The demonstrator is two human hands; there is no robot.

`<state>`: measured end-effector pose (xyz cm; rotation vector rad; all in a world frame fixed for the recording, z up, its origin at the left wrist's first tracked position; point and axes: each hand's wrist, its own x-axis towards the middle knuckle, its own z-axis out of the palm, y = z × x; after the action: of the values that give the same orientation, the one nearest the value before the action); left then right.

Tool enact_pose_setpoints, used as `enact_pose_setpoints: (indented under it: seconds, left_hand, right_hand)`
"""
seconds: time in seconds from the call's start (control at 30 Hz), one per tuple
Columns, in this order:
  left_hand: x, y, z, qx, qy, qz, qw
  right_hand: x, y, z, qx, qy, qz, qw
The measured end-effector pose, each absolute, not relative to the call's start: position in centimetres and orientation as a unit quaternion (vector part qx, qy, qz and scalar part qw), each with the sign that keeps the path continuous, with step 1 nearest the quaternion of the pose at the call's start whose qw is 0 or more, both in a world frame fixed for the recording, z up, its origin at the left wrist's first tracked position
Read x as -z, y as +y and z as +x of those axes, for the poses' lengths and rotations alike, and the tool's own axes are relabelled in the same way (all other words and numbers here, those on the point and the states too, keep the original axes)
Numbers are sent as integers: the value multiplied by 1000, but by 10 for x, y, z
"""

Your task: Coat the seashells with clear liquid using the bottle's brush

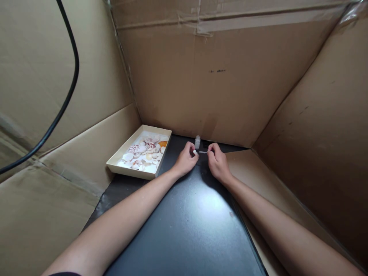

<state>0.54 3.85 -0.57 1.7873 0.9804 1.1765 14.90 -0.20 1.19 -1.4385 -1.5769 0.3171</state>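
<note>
Pinched between the thumb and forefinger of my left hand (185, 160) is a small white piece (195, 152), too small for me to name its kind. My right hand (218, 163) is closed on one end of a thin pale stick (203, 152), whose other end points at the white piece. I cannot tell whether the two touch. Just behind my left fingertips stands a small clear bottle (197, 143), upright, with pale contents and no lid visible on it.
A cream tray (132, 172) of assorted seashells (148, 146) sits to the left on the dark tabletop (178, 226). Cardboard walls (189, 84) enclose the back and sides. A black cable (75, 65) hangs at the upper left. Cardboard (244, 163) lies along the right.
</note>
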Motion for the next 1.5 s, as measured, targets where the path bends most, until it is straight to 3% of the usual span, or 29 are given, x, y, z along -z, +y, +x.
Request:
enact_pose_setpoints:
  seconds: [0.17,0.57,1.5]
  left_hand:
    - [2,36,6,-479,373,688,398]
    - [4,37,6,-474,371,687,406]
    - [3,38,6,-461,376,690,412]
  right_hand:
    - [-14,-3,148,-122,-638,-630,425]
    - [-16,-4,147,-126,-649,-596,456]
    - [-11,1,149,-159,-650,-597,443]
